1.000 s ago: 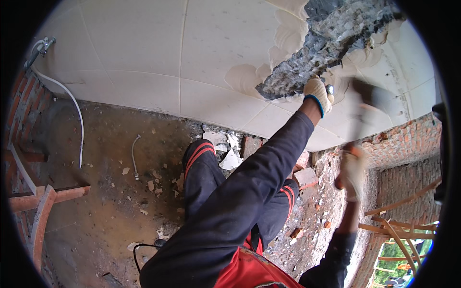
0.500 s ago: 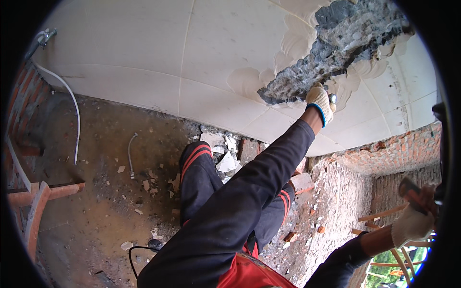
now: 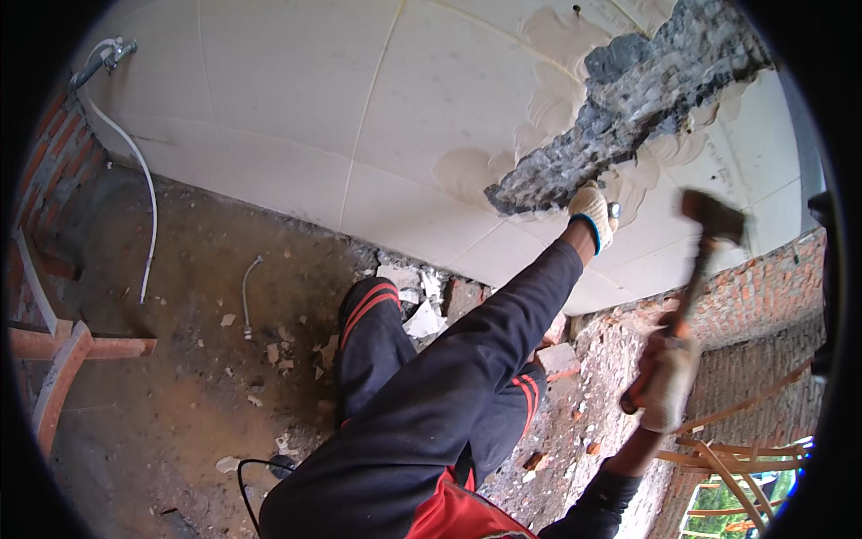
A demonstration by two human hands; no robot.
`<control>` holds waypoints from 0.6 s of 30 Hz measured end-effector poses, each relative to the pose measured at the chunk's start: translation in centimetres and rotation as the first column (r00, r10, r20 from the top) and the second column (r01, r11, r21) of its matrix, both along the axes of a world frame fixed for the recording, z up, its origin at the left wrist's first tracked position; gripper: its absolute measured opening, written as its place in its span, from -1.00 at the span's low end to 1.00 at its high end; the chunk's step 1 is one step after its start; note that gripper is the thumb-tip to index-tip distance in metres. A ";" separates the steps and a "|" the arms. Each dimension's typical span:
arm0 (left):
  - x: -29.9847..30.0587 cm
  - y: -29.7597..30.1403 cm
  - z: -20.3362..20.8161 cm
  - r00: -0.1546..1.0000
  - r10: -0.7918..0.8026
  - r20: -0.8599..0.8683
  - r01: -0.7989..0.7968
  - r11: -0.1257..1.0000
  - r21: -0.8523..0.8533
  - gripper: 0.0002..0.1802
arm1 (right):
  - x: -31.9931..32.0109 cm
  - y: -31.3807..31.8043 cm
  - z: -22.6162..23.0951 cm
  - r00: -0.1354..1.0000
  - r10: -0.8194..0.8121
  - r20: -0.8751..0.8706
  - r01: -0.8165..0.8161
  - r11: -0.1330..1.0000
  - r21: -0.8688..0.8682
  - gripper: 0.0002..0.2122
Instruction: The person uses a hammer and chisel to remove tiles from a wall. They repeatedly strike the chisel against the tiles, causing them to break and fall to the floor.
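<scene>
My left hand (image 3: 590, 214), in a cream knitted glove with a blue cuff, is closed around a chisel (image 3: 614, 210). Only the chisel's round metal end shows; its tip is hidden by the glove. That hand rests at the lower edge of a rough grey broken strip (image 3: 620, 108) in the tiled wall (image 3: 269, 108). My right hand (image 3: 671, 377), gloved too, grips the dark and orange handle of a hammer (image 3: 712, 218). The hammer's blurred head is raised to the right of the chisel, apart from it.
Broken tile pieces (image 3: 424, 319) and a brick chunk (image 3: 558, 360) lie by my knees at the wall's foot. A short flexible hose (image 3: 246, 296) lies on the wet, dirty floor (image 3: 206, 395). A white hose (image 3: 151, 198) hangs from a tap (image 3: 117, 54). Wooden boards (image 3: 72, 377) stand at left.
My right hand has swung the hammer from the far right edge up and leftward toward the wall. My left hand stays on the chisel; the view has shifted slightly.
</scene>
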State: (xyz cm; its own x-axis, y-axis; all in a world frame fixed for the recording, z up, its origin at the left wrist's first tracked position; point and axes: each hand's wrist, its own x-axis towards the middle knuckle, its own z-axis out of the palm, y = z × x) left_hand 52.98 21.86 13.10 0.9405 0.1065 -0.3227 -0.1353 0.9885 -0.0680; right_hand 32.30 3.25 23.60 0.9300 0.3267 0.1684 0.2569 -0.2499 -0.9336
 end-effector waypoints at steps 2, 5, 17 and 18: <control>-0.1 0.4 0.1 1.000 -0.006 -0.030 0.008 0.999 0.052 -0.89 | -1.2 -0.7 4.1 0.962 -0.070 0.265 0.048 0.995 0.092 -0.58; -0.3 0.9 0.3 1.000 0.012 0.029 -0.013 1.000 0.010 -0.91 | -1.3 -2.1 10.3 0.590 -0.264 0.763 0.188 0.964 0.188 -0.72; 1.2 0.6 -0.1 0.999 0.040 0.022 -0.038 0.996 -0.083 -0.81 | 5.4 2.7 -4.8 0.931 -0.041 0.363 0.260 0.772 -0.580 -0.89; 1.4 0.6 -0.3 0.985 0.005 0.170 0.011 0.996 -0.093 -0.87 | 5.3 3.4 -6.1 0.986 -0.026 0.164 0.112 0.835 -0.538 -0.88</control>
